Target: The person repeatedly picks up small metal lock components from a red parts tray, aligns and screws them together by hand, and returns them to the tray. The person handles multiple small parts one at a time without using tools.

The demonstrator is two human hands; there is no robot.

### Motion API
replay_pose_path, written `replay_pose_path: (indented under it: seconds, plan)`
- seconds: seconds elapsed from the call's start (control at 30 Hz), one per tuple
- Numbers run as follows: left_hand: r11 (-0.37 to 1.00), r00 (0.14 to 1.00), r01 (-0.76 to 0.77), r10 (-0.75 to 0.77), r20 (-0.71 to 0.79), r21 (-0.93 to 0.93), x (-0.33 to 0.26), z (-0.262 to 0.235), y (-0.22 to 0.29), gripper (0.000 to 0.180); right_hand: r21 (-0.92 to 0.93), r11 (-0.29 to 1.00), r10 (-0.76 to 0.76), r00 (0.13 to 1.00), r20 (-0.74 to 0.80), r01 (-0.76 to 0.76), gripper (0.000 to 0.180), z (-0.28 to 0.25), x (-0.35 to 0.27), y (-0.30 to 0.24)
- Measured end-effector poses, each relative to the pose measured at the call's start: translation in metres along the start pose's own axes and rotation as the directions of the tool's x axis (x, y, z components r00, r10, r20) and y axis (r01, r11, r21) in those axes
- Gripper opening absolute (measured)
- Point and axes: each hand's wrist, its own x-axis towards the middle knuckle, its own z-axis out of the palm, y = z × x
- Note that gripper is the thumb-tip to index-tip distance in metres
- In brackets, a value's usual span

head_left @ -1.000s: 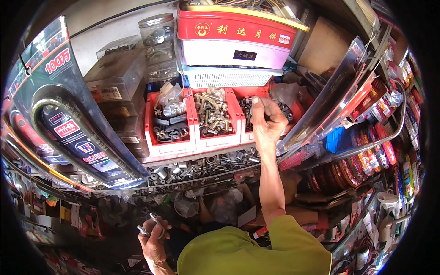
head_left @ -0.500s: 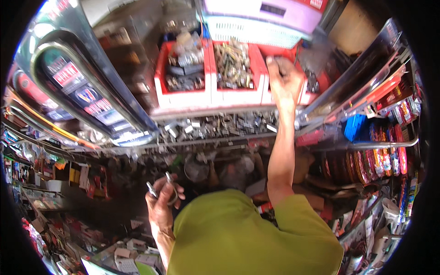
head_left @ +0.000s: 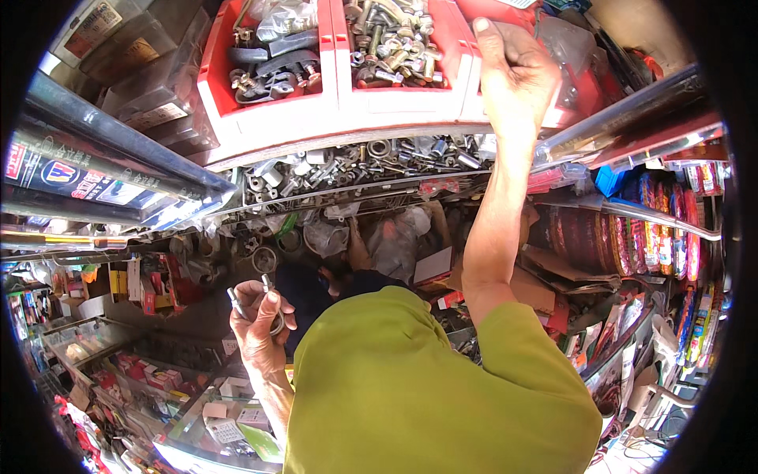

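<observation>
My left hand (head_left: 264, 325), low and left of my body, is closed around a metal U-bolt (head_left: 276, 322). Two bright rod ends stick up past the fingers, and its curve shows beside the palm. With the right arm stretched forward, my right hand (head_left: 517, 83) is at the right red bin (head_left: 467, 99). Its thumb points away from me and the other fingers are curled. Whatever they hold, if anything, is hidden. The middle red bin (head_left: 383, 101) is full of bolts and nuts (head_left: 395, 47). In the left red bin (head_left: 272, 109) lie dark metal clamps (head_left: 288, 67) and a clear plastic bag.
Below the bins runs a narrow shelf of loose metal fittings (head_left: 371, 162). Slanted display panels flank it, with a dark one (head_left: 103, 170) at left. Stacked plastic boxes (head_left: 162, 95) stand beyond it. A glass counter (head_left: 193, 430) is at lower left, and colourful packaged coils (head_left: 655, 225) hang at right.
The view has shifted, so the bins now appear larger and nearer the top edge, and sharper. My left hand keeps the U-bolt. My right hand stays at the right bin, its fingers still curled.
</observation>
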Motion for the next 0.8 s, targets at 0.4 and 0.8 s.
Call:
replay_pose_path:
  seconds: [0.4, 0.8]
  plan:
    - [0.990, 0.993, 0.119, -0.118, 0.013, -0.076, 0.006, -0.004, 0.004, 0.032, 0.059, 0.995, 0.077, 0.997, -0.017, -0.076, 0.014, 0.002, -0.004, -0.015]
    - [0.989, 0.988, 0.136, -0.132, -0.076, 0.058, 0.016, -0.006, 0.013, 0.034, -0.113, 0.991, 0.058, 0.992, -0.113, -0.071, 0.008, -0.002, 0.002, -0.016]
